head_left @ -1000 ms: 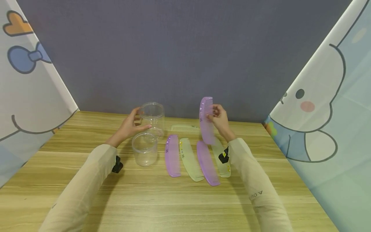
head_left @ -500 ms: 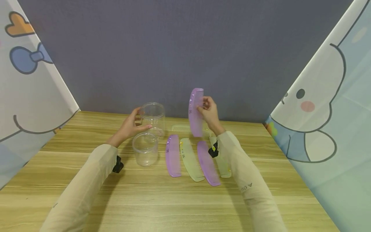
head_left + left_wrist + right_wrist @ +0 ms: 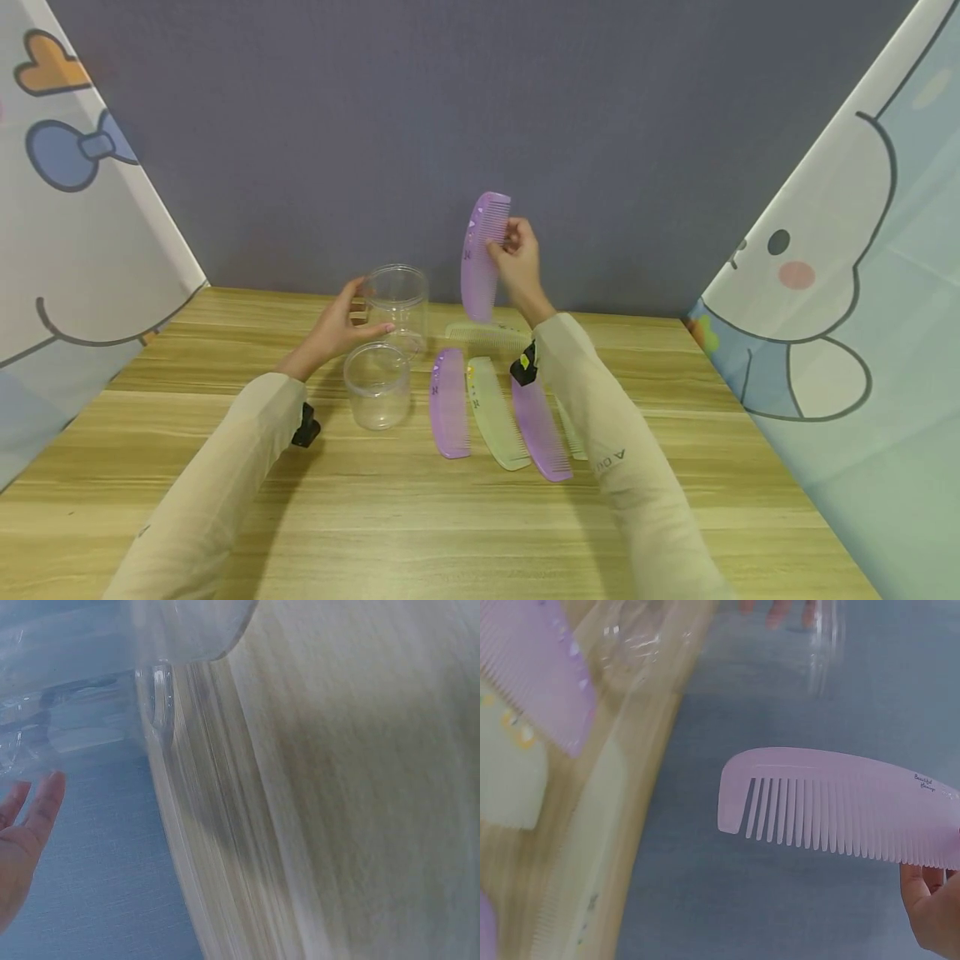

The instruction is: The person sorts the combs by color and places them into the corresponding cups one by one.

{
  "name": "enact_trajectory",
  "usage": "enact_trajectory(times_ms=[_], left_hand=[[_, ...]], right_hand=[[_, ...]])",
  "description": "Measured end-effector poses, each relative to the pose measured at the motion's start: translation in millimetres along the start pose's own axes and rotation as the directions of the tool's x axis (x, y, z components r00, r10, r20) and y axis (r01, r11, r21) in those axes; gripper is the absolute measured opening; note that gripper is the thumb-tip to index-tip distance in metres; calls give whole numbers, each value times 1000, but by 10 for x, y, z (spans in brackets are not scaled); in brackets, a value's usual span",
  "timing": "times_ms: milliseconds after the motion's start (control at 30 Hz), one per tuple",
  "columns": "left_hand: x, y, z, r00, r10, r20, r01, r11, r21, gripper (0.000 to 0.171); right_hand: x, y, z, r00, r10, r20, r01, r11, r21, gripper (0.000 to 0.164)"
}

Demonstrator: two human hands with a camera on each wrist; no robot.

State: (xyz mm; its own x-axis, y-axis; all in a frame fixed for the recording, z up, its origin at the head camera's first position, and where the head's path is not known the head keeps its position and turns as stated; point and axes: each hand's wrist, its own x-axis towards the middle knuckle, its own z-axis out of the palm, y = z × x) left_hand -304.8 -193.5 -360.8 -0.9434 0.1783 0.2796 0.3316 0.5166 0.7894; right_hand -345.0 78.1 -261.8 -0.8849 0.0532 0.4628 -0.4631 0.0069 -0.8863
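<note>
The right hand (image 3: 517,258) pinches a purple comb (image 3: 476,271) between thumb and fingers by its toothed edge, aloft to the right of the rear clear jar (image 3: 412,321) and above its rim. The left hand (image 3: 337,327) curves about that jar's left side, thumb in front and fingers behind, holding it lightly. To do this step well, I'd keep the comb near upright and the pinch gentle, since the thin teeth might bend, and I'd brace the jar without squeezing, as its wall is probably soft.

Clear jars: two, the other (image 3: 377,404) standing just in front of the rear jar. Combs: six. Three are purple, the held one plus two (image 3: 450,408) (image 3: 542,433) on the counter (image 3: 337,517), right and forward of the rear jar. Three are pale green: one (image 3: 486,337) to its right, another (image 3: 497,417) forward and right, the last (image 3: 573,435) farther right, partly behind the sleeve (image 3: 630,467).
</note>
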Motion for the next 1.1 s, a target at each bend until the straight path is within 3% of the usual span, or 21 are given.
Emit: enact_trajectory(times_ms=[600, 1100], left_hand=[[-15, 5, -5, 999, 33, 9, -33, 999, -12, 97], [-17, -3, -6, 999, 29, 20, -29, 999, -17, 98]], right_hand=[[204, -310, 413, 990, -119, -71, 128, 980, 151, 29], [73, -373, 711, 992, -129, -2, 127, 971, 205, 31]])
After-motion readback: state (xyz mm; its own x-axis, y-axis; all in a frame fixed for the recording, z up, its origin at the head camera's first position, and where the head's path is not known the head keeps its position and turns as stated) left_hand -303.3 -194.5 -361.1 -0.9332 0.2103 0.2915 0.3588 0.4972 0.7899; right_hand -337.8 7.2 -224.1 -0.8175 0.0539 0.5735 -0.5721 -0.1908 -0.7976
